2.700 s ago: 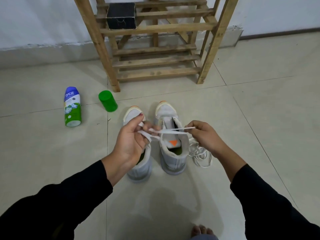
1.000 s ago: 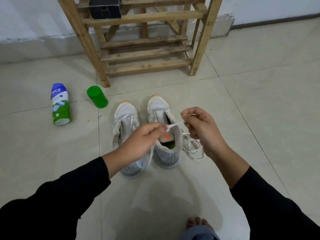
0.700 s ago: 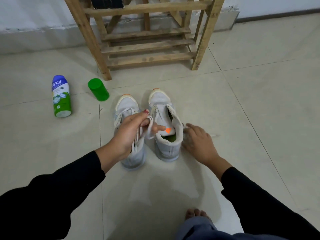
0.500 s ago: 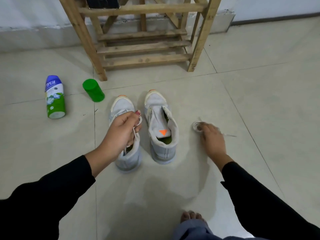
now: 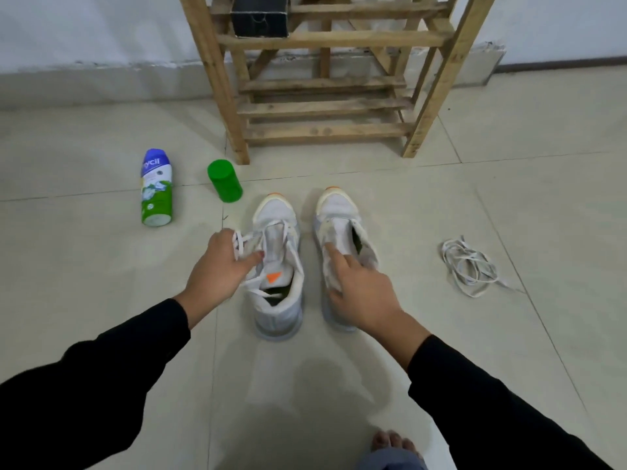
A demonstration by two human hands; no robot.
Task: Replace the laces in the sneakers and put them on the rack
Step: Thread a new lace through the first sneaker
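Tiled floor [image 5: 509, 334], wooden rack [image 5: 325, 106] by wall; left hand [image 5: 217, 273] grips lace [image 5: 239, 244] of left sneaker [image 5: 278, 310]; right hand [image 5: 363, 290] touches laceless right sneaker [image 5: 339, 208], grip unclear. Well apart lies loose lace [image 5: 468, 266]. Likely unlacing; next, pull it through eyelets.

- The bottle [image 5: 156, 188], lying on the floor at far left, shows the white letters "ycil" on its blue upper part; the start of the word is out of sight.
- A small round emblem and fine print lower on its label are too small to read.
- The left sneaker [image 5: 275, 213] bears an orange triangle inside its opening.
- The black box [image 5: 259, 15] on the rack [image 5: 325, 39] carries a faint mark, unreadable.
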